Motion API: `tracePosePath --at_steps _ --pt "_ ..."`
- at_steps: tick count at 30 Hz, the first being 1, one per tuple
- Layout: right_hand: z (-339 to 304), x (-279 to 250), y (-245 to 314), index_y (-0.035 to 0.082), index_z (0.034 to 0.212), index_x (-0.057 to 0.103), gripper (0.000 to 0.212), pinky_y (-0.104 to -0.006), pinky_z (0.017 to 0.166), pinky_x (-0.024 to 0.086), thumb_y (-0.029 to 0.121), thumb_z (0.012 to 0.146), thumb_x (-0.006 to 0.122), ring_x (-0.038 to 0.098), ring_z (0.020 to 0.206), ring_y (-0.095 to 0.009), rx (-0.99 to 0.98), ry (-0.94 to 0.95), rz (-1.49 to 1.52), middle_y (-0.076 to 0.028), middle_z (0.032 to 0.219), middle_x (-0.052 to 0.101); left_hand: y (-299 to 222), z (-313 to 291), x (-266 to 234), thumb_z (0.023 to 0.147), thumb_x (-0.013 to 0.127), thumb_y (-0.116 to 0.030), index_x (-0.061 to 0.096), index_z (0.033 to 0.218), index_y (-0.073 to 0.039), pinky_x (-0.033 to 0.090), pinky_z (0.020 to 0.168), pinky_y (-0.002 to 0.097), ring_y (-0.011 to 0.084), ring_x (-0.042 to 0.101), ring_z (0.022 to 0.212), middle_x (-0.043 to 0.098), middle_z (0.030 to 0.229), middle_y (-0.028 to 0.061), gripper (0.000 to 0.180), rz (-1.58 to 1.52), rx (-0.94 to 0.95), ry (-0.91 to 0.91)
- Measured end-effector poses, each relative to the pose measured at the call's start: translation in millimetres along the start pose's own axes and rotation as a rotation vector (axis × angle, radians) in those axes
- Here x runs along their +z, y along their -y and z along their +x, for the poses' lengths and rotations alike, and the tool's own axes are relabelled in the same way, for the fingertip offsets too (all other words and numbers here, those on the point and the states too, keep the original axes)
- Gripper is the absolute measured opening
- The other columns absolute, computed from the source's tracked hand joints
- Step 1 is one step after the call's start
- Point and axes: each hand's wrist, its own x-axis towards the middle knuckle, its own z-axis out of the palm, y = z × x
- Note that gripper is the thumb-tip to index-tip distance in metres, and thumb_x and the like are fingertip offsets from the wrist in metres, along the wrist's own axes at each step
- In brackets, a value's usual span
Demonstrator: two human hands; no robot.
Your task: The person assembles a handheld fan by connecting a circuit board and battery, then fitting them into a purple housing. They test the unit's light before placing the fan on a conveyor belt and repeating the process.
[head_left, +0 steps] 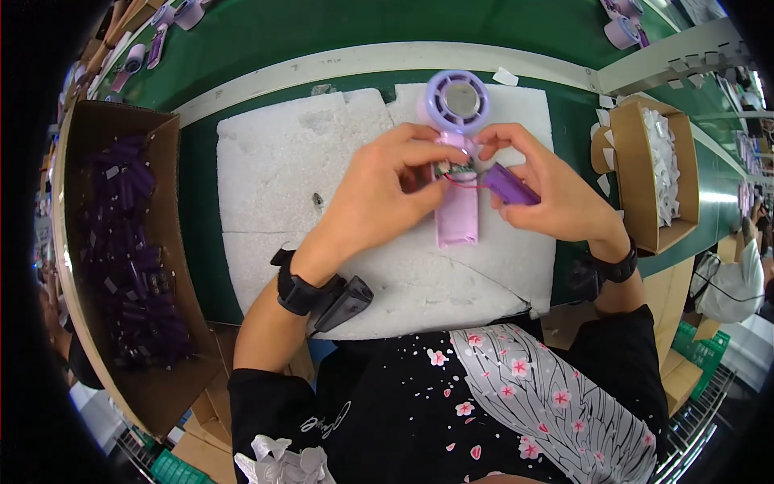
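A lilac handheld fan (458, 98) lies on the white foam board (270, 181), its round head away from me and its pink handle shell (457, 222) toward me with the inside showing. My left hand (375, 181) grips the fan at its neck, fingertips by a small green circuit board (461, 168). In my right hand (556, 185) is a purple cylindrical battery (511, 185), held just right of the handle. Thin red wires run between the battery and the board. My right index finger and thumb reach toward the fan's neck; whether they touch it is hard to tell.
On the left stands a cardboard box (173, 153) of purple batteries. A smaller carton (633, 173) of white pieces is at the right. Beyond a pale rail (339, 62), more fan parts (621, 32) sit on the green surface (403, 22). A white scrap (505, 77) lies near the fan head.
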Motion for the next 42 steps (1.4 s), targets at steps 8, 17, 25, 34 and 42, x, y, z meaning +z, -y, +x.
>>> tracePosePath --at_steps 8,17,25,34,42 --pt "7.8 -4.2 11.3 -0.003 0.103 0.063 0.025 -0.0256 0.065 0.049 -0.001 0.079 0.069 0.064 0.079 -0.015 0.15 -0.178 -0.261 -0.006 0.1 0.065 13.6 4.0 -10.8 0.074 0.06 0.005 0.069 0.103 -0.005 0.046 0.065 0.0214 0.0082 0.053 0.074 0.059 0.101 0.0032 0.032 -0.192 -0.064 -0.149" --pt "1.3 4.5 -2.6 -0.003 0.085 0.067 0.014 -0.0318 0.066 0.052 0.003 0.074 0.074 0.064 0.079 -0.024 -0.518 -0.212 -0.946 -0.011 0.103 0.068 13.7 4.4 -9.4 0.074 0.057 0.006 0.068 0.101 -0.003 0.046 0.065 0.0219 0.009 0.052 0.075 0.058 0.101 0.0034 0.03 -0.167 -0.062 -0.178" --pt "-3.5 22.4 -1.9 -0.002 0.08 0.066 0.015 -0.0319 0.068 0.054 -0.003 0.067 0.073 0.065 0.08 -0.025 -0.546 -0.294 -1.077 -0.013 0.099 0.07 5.1 0.3 -13.5 0.077 0.057 0.012 0.065 0.103 -0.002 0.048 0.074 0.0211 0.0083 0.055 0.087 0.056 0.115 0.0044 0.031 -0.091 -0.114 -0.059" --pt "-1.8 10.5 -1.0 -0.001 0.081 0.068 0.014 -0.0313 0.067 0.054 -0.002 0.068 0.073 0.066 0.078 -0.023 -0.524 -0.253 -0.983 -0.011 0.101 0.071 5.3 1.7 -13.1 0.076 0.057 0.01 0.066 0.105 -0.002 0.048 0.073 0.0214 0.009 0.055 0.086 0.056 0.116 0.0053 0.033 -0.064 -0.098 -0.065" --pt "-6.8 8.4 1.7 -0.001 0.08 0.068 0.013 -0.0312 0.067 0.054 -0.001 0.069 0.075 0.067 0.08 -0.023 -0.51 -0.197 -1.03 -0.011 0.103 0.071 10.7 1.3 -5.3 0.074 0.059 0.004 0.069 0.1 -0.004 0.047 0.066 0.0246 0.0129 0.055 0.072 0.06 0.1 0.0056 0.029 -0.112 -0.01 -0.151"
